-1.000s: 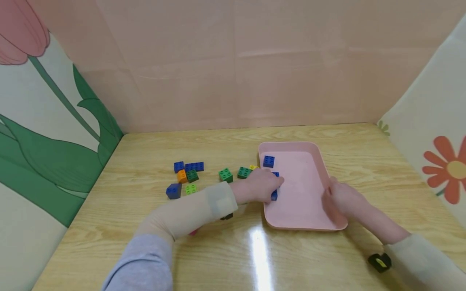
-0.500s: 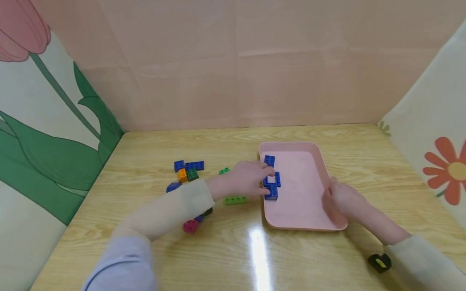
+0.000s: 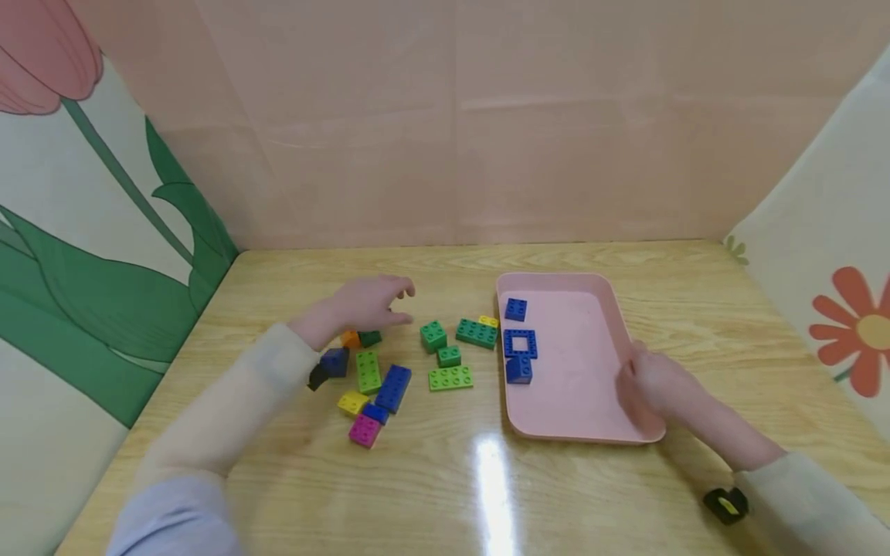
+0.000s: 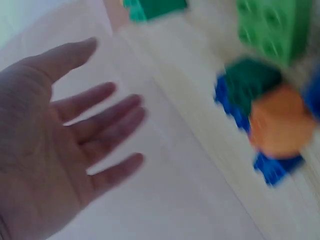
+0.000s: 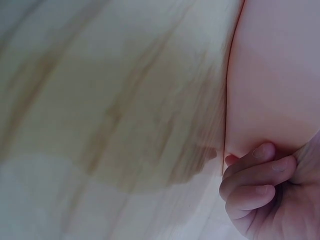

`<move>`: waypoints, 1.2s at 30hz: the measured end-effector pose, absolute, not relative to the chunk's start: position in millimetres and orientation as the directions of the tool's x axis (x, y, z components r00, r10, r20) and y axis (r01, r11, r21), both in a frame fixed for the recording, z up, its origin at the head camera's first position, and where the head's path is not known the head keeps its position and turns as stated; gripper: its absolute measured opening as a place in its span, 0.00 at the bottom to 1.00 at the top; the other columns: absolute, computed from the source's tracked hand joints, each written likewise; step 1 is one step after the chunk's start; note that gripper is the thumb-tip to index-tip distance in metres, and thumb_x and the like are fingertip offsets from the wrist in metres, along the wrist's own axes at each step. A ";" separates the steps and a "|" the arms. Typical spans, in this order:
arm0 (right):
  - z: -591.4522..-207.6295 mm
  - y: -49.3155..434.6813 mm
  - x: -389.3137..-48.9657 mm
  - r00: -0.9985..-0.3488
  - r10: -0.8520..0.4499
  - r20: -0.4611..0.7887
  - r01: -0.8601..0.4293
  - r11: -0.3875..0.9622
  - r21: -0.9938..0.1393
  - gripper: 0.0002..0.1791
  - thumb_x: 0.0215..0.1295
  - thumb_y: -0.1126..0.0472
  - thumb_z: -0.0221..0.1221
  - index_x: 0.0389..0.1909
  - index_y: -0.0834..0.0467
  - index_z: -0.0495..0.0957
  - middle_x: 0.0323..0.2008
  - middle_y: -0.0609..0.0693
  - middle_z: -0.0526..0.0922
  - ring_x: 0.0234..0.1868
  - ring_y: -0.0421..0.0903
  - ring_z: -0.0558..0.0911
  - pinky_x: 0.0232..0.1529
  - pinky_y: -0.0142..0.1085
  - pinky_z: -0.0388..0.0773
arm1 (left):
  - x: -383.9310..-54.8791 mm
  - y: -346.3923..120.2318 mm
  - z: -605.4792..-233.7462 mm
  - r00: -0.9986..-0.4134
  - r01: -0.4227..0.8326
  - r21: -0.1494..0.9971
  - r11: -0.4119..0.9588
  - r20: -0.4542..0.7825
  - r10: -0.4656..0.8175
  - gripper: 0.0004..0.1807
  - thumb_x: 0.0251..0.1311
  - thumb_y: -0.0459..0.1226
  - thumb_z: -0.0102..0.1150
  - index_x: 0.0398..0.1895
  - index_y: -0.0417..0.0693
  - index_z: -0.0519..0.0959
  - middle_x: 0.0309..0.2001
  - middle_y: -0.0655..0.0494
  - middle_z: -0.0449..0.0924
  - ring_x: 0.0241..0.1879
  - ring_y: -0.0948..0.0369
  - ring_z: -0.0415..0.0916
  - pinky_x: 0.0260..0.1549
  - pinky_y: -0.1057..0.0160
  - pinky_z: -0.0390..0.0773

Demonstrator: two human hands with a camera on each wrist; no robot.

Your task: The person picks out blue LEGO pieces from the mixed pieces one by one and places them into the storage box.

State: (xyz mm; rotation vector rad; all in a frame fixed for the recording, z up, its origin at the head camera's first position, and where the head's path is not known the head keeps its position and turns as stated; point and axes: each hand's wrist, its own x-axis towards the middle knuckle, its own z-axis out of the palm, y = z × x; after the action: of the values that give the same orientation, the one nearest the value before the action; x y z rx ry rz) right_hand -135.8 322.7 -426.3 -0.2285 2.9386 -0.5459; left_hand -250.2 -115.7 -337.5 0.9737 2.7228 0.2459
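My left hand [image 3: 368,303] hovers over the back left of the table, fingers apart and holding nothing. In the left wrist view its palm and spread fingers [image 4: 110,120] show, with an orange block [image 4: 282,122], a dark green block [image 4: 252,82] and blue blocks [image 4: 275,167] nearby. In the head view the hand and forearm hide part of that cluster. My right hand [image 3: 664,378] grips the right rim of a pink tray [image 3: 570,432], its fingers curled in the right wrist view. Along the tray's left side lie a small blue block [image 3: 516,310], a blue square frame [image 3: 531,344] and another blue block [image 3: 518,370].
Left of the tray are several green blocks, among them a long light green one [image 3: 450,378], and a yellow one [image 3: 489,320]. Closer to me lie a long blue block [image 3: 393,388] and a pink block [image 3: 365,431]. A pink backdrop [image 3: 452,139] stands behind the table.
My left hand has let go of the blue blocks in the tray and moved left, out of the tray to the back left of the table. My right hand stays on the tray rim.
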 end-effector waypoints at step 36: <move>-426.6 322.9 -132.1 -0.977 -0.201 -0.066 -0.170 0.931 -0.323 0.08 0.70 0.65 0.42 0.34 0.67 0.62 0.19 0.52 0.71 0.21 0.49 0.71 0.23 0.44 0.70 | -282.7 -198.2 -381.5 -0.827 0.356 0.324 0.876 -0.326 0.457 0.27 0.55 0.25 0.65 0.61 0.40 0.73 0.57 0.38 0.74 0.56 0.44 0.71 0.57 0.45 0.68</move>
State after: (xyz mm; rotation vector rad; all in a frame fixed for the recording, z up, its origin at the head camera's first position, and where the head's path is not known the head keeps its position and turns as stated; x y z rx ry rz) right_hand -132.1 322.9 -426.6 -0.2884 2.9907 -0.4872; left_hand -282.7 -198.2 -381.5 0.5998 2.6483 0.3503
